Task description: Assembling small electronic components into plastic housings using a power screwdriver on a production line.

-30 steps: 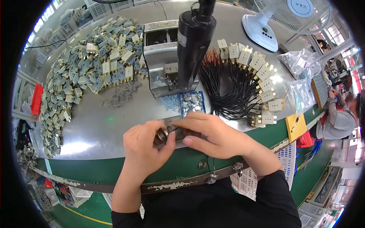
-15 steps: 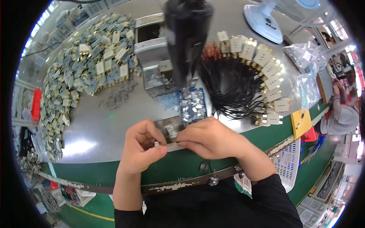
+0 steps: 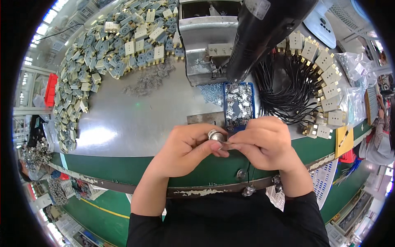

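In my left hand (image 3: 185, 150), closed fingers hold a small round silver metal part (image 3: 215, 135), its domed face turned up between thumb and forefinger. My right hand (image 3: 265, 142) is closed in a pinch against the right side of that part. A thin strip or lead (image 3: 231, 143) shows between the two hands; what the right fingertips grip is mostly hidden. Just beyond my left fingers lies a flat metal block (image 3: 201, 118). Past my right fingers sits a blue tray (image 3: 253, 96) of small shiny metal pieces.
Small screws (image 3: 210, 94) lie left of the tray, before a metal fixture (image 3: 201, 37). A black cylindrical tool (image 3: 267, 33) hangs above. Grey and cream connector parts (image 3: 123, 37) heap at left, with loose springs (image 3: 152, 78). Black cables (image 3: 284, 90) with cream blocks fan out at right.
My hands have come away from beside the metal block, nearer the green table edge. The round metal part now shows plainly in my left hand. The whole view has shifted.
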`<state>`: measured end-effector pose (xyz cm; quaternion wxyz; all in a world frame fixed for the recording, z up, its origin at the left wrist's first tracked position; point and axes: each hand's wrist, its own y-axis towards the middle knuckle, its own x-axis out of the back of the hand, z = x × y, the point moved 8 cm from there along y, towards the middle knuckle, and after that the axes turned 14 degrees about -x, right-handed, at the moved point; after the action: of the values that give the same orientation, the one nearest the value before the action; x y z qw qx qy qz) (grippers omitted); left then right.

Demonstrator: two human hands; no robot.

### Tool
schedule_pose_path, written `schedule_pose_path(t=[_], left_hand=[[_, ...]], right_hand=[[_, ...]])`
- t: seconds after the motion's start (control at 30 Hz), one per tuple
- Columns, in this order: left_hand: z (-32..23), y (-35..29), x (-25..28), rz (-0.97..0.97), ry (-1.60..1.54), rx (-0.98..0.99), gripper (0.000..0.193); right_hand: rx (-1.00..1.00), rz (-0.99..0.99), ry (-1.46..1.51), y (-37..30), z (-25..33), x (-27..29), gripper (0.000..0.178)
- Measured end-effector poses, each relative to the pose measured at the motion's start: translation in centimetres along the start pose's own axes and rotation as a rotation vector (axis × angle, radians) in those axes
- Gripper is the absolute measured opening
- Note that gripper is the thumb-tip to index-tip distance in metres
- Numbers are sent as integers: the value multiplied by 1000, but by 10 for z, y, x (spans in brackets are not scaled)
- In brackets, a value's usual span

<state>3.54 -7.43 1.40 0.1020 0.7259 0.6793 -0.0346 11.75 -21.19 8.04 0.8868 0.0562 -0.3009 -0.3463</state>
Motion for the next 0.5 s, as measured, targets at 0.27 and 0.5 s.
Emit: schedule_pose_path(t=[0.27, 0.5], left_hand=[[-1, 6, -18, 88, -284, -20, 29], [-17, 14, -13, 208, 111, -13, 27]], right_hand=[[-208, 57, 291, 0, -21, 8, 10], [-222, 110, 289, -1, -18, 3, 16]])
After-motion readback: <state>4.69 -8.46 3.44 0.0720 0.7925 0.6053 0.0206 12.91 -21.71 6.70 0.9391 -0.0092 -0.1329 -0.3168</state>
